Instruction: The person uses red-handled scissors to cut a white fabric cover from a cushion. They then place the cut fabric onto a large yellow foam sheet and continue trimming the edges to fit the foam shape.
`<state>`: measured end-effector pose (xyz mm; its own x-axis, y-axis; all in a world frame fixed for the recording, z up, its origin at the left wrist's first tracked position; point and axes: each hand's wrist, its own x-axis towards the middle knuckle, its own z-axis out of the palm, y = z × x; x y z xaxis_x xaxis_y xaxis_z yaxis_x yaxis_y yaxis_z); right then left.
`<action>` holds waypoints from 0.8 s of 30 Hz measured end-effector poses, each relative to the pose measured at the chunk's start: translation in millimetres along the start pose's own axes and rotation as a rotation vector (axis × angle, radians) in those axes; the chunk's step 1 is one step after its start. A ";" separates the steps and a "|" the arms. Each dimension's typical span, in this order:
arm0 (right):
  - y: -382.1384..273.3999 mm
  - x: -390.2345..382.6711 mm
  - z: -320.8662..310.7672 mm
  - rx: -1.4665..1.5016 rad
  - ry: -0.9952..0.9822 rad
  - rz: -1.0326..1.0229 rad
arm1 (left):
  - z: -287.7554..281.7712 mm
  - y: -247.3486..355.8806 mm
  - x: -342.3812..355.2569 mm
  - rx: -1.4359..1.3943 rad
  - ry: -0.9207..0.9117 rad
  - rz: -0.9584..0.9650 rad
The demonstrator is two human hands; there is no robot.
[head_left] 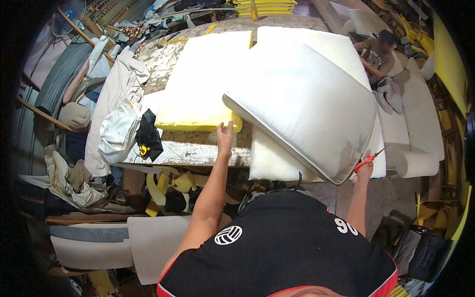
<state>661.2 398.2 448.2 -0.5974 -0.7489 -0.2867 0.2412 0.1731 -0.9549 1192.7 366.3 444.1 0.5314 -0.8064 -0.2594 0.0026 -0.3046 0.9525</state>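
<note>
My left hand (225, 137) is at the near right corner of a yellow foam slab (190, 124) topped with white batting. Its fingers point away from me, slightly apart, at the slab's edge, and grip nothing that I can see. Red-handled scissors (364, 163) are in my right hand (364, 173), their blades pointing right and away from me. Just left of them lies a large pale grey cushion cover (307, 114) with a piped, curved edge. It rests slantwise over a second white batting-covered pad (269, 161). The cover's near corner reaches close to my right hand.
On the worn table's (198, 148) left side are a black bundle (148, 136), a yellow tape measure (144, 150) and white cloth (118, 131). A bottle (254, 11) stands at the far edge. Another person (380, 52) sits at the far right, beside large pale sheets (420, 114).
</note>
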 end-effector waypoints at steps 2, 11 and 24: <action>26.9 -1.8 -0.3 -0.256 -0.016 -0.068 | 6.3 -10.8 38.6 -0.136 0.054 -0.153; 61.2 -12.2 6.4 -0.559 0.056 -0.380 | 42.9 10.6 107.6 -0.171 -0.005 -0.199; 84.2 12.9 -62.3 -0.409 0.122 -0.205 | 75.9 187.7 -89.5 -0.634 -0.309 0.799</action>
<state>626.2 442.9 359.3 -0.6924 -0.7179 -0.0725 -0.1976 0.2853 -0.9379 1081.3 342.8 634.0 0.3361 -0.7763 0.5333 0.2361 0.6176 0.7502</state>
